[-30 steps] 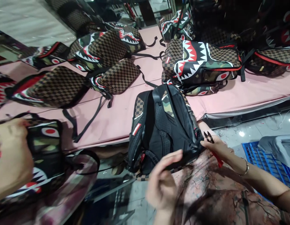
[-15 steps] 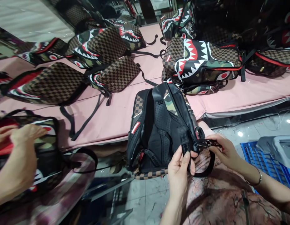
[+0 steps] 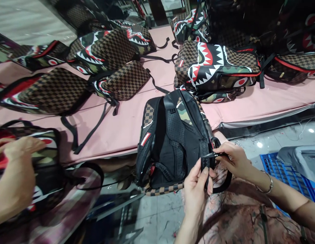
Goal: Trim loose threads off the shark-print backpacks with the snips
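A black backpack (image 3: 170,149) with checkered and camouflage panels leans on the table edge and my lap, its padded back and straps towards me. My left hand (image 3: 198,181) is closed on the lower end of a black shoulder strap (image 3: 205,163), pinching it between thumb and fingers. In my right hand (image 3: 233,159) is a small pair of dark scissors (image 3: 212,155), their thin blades lying across the strap just above my left fingertips. My right fingers partly hide the handles. A loop of black webbing (image 3: 224,183) hangs below both hands.
Several checkered backpacks with shark-mouth prints (image 3: 208,64) lie on the pink table (image 3: 121,125). At the left, a co-worker's hand (image 3: 20,159) is at another backpack (image 3: 49,159). A blue plastic crate (image 3: 279,169) stands at the right on the tiled floor.
My right hand has moved left with the scissors, bringing the blades from beside the strap to across it. My left hand keeps its pinch on the strap.
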Demonstrator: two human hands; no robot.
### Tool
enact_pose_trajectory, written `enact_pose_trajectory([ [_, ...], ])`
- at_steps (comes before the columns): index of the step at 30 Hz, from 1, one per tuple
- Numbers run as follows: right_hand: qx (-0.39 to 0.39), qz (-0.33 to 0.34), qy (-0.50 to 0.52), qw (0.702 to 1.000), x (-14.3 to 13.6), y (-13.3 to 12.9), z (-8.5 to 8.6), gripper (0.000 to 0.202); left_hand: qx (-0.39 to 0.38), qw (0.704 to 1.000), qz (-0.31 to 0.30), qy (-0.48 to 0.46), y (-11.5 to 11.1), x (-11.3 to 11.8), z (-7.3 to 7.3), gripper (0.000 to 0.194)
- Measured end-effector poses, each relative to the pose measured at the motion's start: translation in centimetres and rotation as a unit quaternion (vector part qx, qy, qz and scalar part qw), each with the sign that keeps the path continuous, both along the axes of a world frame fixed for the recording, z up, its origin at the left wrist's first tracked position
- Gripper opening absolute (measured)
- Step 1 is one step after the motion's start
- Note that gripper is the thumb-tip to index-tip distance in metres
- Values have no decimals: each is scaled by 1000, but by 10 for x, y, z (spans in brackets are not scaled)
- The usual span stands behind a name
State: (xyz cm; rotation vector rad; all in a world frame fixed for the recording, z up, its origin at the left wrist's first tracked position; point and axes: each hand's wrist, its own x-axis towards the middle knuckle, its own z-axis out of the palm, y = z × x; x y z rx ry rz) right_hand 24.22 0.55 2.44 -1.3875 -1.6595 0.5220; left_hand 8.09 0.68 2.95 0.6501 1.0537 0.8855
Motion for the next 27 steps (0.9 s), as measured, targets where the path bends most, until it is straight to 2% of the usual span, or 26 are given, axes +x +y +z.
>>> enact_pose_trajectory([
  [3, -3, -9, 5, 1000, 0, 0, 1, 17, -2, 1000, 3, -4, 2, 2, 2, 49],
  [5, 2, 11, -6, 1000, 1, 0, 1, 16, -7, 1000, 1, -13, 3, 2, 4, 46],
  [7, 1, 35, 6, 999, 2, 0, 1, 14, -28, 999, -1, -39, 5, 0, 6, 38],
  [9, -18, 26, 65, 997, 2, 0, 2, 14, -65, 993, -18, -101, 7, -3, 7, 26],
  [13, -110, -12, 223, 969, -2, 6, 2, 26, -153, 944, -106, -271, 9, -5, 5, 19],
  [15, -168, 1, 274, 947, -8, 12, 2, 28, -180, 922, -167, -300, 7, -2, 2, 19],
  [17, -223, 1, 314, 923, -13, 19, 1, 23, -168, 934, -175, -264, 4, 1, 0, 21],
  [19, -254, -18, 344, 904, -17, 25, 0, 25, -120, 971, -105, -179, 1, 4, -3, 26],
  [21, -262, -23, 345, 901, -20, 28, 1, 24, -66, 995, -15, -73, 0, 3, -7, 33],
  [24, -248, -8, 284, 926, -19, 26, 1, 17, -25, 999, 31, 34, 2, -2, -13, 35],
  [27, -153, -11, 166, 974, -13, 20, -1, 16, -25, 996, 59, 56, 5, -7, -16, 35],
])
